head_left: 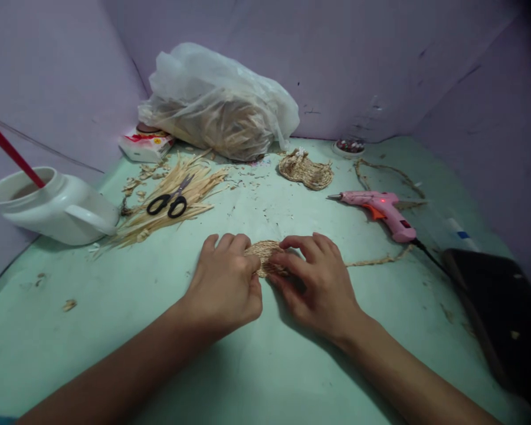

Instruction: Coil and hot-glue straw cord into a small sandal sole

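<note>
A small coiled piece of braided straw (pixel 265 255) lies low over the table in the middle, between my two hands. My left hand (pixel 228 277) is closed on its left side, thumb and fingers gripping the edge. On the right side, my right hand (pixel 316 277) pinches the piece with bent fingers. The underside and far edges of the piece are hidden by my fingers. A braided straw cord (pixel 378 260) trails out to the right from behind my right hand.
A pink glue gun (pixel 383 206) with a lit red light lies right, near a dark object (pixel 495 313). Black-handled scissors (pixel 170 200) rest on straw strips (pixel 199 198). Around them are a white jug (pixel 66 206), a plastic bag (pixel 221 100), another woven piece (pixel 307 171) and a small dish (pixel 348 152).
</note>
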A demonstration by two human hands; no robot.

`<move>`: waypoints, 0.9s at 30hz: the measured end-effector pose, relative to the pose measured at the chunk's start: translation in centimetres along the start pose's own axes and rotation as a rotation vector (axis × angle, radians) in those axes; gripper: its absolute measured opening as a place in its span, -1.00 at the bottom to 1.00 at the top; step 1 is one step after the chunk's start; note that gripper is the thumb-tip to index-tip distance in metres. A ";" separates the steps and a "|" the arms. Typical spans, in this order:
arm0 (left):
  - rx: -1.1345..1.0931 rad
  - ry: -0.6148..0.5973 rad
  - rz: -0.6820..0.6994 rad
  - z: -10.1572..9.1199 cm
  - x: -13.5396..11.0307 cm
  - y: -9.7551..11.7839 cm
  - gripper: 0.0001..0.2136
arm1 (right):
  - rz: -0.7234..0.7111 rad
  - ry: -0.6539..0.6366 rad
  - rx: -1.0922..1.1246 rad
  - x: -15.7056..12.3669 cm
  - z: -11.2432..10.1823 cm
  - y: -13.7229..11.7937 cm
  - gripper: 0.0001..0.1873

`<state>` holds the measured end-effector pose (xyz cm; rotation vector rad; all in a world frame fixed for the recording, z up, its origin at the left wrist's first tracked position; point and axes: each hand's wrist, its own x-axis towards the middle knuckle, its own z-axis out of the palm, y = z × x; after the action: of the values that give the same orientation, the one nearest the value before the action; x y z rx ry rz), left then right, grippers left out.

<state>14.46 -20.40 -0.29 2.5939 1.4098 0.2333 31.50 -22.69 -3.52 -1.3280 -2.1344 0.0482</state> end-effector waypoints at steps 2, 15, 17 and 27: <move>-0.004 -0.002 -0.003 0.0 0.0 0.0 -0.83 | -0.015 -0.026 -0.029 0.1 -0.1 -0.1 -0.85; -0.115 0.148 0.036 1.0 -0.2 -1.1 -0.88 | 0.096 0.268 0.001 0.2 -2.7 1.5 -0.74; -0.136 0.175 0.038 1.3 -0.3 -1.2 -0.86 | 0.278 0.397 -0.125 0.3 -4.7 3.7 -0.77; -0.124 0.177 0.025 1.1 -0.3 -1.0 -0.82 | 0.801 0.252 -0.250 -2.1 -6.2 15.3 -0.68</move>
<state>13.77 -20.23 -1.60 2.5434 1.3700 0.5481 47.57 -18.61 -4.69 -2.1333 -1.3227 -0.0606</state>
